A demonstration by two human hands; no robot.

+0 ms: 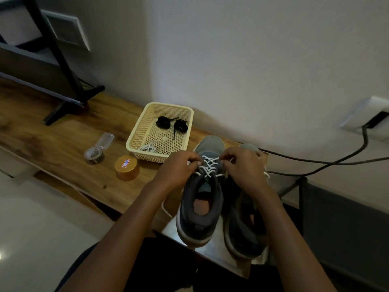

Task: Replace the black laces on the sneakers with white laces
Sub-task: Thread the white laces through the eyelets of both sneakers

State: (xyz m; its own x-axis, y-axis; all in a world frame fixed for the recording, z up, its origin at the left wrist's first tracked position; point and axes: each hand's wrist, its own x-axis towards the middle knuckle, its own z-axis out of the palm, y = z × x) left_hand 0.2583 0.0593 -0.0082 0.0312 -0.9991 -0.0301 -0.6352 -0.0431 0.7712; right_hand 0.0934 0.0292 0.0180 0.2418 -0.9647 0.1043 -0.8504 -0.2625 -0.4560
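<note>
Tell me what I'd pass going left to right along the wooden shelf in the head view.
First the clear tub → orange jar → cream basket → sneaker threaded with the white lace → second sneaker.

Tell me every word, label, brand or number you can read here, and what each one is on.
On the gold round tin: a sticker with a red border and blue marks, too blurred to read.
On the sneakers, white lace, basket and clear container: no text or brand shows.
Nothing here can be quoted as readable.
</note>
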